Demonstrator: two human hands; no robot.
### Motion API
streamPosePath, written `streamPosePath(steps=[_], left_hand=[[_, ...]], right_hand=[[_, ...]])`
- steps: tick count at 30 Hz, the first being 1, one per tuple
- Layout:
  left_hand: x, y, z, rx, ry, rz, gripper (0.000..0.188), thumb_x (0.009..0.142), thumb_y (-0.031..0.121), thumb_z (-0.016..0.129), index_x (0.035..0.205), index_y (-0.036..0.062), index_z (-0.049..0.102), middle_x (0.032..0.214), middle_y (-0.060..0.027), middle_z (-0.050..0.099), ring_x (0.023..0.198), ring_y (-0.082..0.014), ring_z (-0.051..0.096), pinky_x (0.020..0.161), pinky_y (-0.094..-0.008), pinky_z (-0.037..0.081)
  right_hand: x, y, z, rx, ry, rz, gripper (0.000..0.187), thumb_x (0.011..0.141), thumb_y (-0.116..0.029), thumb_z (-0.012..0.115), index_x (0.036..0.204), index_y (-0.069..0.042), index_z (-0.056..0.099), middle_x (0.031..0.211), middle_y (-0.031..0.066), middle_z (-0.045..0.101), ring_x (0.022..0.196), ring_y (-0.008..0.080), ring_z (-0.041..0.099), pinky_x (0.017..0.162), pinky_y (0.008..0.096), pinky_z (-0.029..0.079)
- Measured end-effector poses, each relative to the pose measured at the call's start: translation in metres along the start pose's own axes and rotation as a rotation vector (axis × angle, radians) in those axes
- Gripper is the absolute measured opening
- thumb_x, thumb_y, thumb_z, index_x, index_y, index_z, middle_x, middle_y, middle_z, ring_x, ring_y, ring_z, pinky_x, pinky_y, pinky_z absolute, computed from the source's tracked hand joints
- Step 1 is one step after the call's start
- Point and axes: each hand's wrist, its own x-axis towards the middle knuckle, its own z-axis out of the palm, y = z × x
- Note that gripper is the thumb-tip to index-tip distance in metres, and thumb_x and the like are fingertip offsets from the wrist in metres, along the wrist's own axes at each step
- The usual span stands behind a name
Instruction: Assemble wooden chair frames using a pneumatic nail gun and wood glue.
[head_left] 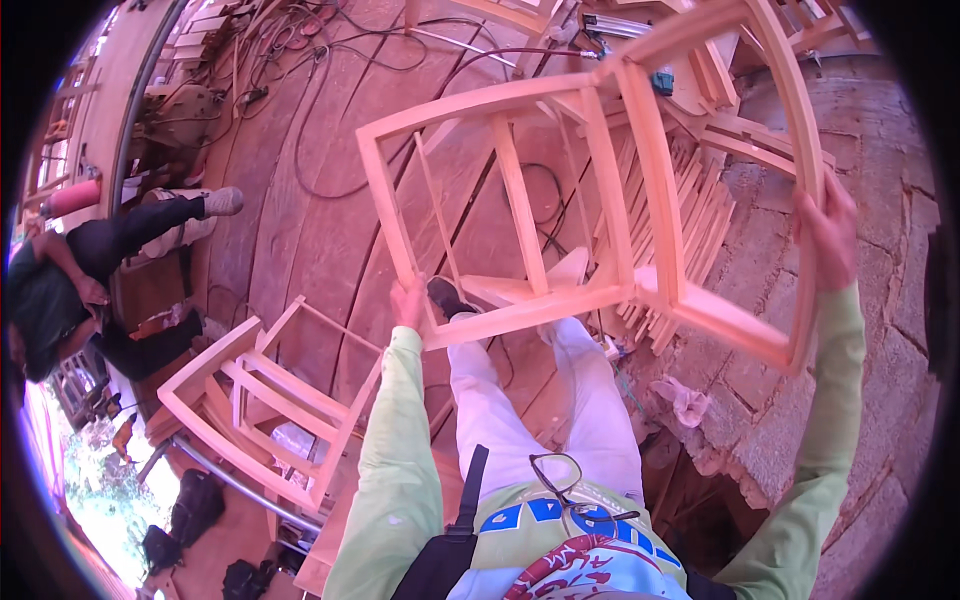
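A bare, pale wooden chair frame (608,180) is held up in front of me, tilted, off the plank floor. Its open seat part with thin cross slats lies to the left, and its curved back part (655,180) rises to the right. My left hand (408,300) is closed round the near left corner of the seat part. On the far right, my right hand (832,228) grips the outer curved rail of the back part. Parts of the fingers of both hands are hidden behind the wood.
Another wooden chair frame (238,455) stands at the lower left. A pile of thin wooden strips (705,215) lies under the held frame, beside rough paving (870,400). Cables (300,150) trail over the planks. A person (75,245) sits at the left; more frames stand at far right.
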Motion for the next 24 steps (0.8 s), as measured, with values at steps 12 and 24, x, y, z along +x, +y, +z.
streamPosePath(steps=[12,24], left_hand=[[-0.074,-0.059,0.078,-0.586,-0.046,-0.332,0.038,0.094,0.017,0.068,0.126,-0.0002,0.057,0.101,-0.0075,0.063,0.089,-0.0181,0.063,0.077,-0.0359,0.052],[-0.116,-0.094,0.138,-0.823,0.037,-0.382,0.045,0.095,0.020,0.068,0.133,0.0029,0.051,0.114,-0.0087,0.060,0.102,-0.0214,0.060,0.092,-0.0372,0.048]], right_hand=[[0.123,-0.022,0.058,-0.296,-0.023,-0.385,0.047,0.091,-0.031,0.079,0.124,-0.001,0.063,0.072,-0.0028,0.057,0.051,0.0038,0.050,0.042,0.0225,0.038],[0.166,-0.064,0.109,-0.626,0.189,-0.839,0.040,0.085,-0.030,0.079,0.097,0.004,0.062,0.083,0.0117,0.059,0.081,0.0197,0.059,0.073,0.0382,0.047]])
